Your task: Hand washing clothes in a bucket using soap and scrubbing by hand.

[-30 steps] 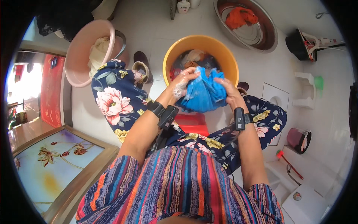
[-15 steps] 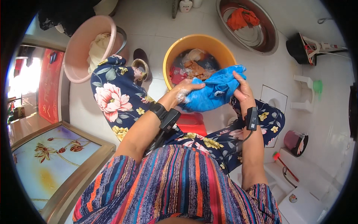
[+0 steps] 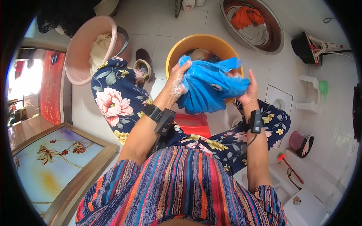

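While your left hand [image 3: 174,81] pinches the blue cloth [image 3: 209,86], your right hand [image 3: 248,95] grips it too. Just keep it over the tub [image 3: 217,43].

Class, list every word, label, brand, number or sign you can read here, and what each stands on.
No text reads clearly.
Red panel: marks too blurred.
White bottle: marks too small.
Black device on the right wrist: marks too small.
Blue cloth: small emblem, blurred.
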A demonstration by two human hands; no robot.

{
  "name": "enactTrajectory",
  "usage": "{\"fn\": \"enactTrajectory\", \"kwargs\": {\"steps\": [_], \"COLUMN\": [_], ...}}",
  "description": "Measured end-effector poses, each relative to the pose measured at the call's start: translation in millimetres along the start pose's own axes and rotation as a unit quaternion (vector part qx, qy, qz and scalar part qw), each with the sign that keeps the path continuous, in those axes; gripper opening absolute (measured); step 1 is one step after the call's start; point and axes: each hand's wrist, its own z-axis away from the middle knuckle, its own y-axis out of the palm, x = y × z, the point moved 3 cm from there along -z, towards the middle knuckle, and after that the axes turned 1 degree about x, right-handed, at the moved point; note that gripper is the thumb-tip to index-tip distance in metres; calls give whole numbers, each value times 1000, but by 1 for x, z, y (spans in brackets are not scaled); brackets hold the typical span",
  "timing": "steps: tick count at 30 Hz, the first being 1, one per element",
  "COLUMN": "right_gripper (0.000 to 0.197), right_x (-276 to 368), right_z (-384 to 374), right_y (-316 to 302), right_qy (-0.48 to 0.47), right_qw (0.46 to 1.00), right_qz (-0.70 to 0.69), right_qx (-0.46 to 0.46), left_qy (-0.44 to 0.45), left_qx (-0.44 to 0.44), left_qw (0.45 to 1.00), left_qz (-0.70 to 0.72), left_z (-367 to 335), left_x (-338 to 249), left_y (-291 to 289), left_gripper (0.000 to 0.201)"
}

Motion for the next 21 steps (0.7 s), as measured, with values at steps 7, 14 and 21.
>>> {"fn": "enactTrajectory", "kwargs": {"steps": [7, 14, 21], "right_gripper": [39, 37, 59], "right_x": [-31, -35, -77], "right_z": [-14, -7, -30], "right_y": [-10, -19, -3], "right_qy": [-33, 19, 35], "right_qw": [974, 991, 998], "right_qz": [223, 57, -17], "right_qx": [-18, -118, -43], "left_qy": [-23, -147, -174], "left_qx": [45, 59, 209], "left_qw": [998, 984, 962], "left_qz": [27, 80, 1], "left_z": [-7, 3, 26], "left_x": [-5, 5, 13], "left_y": [-2, 3, 26], "left_gripper": [26, 32, 39]}}
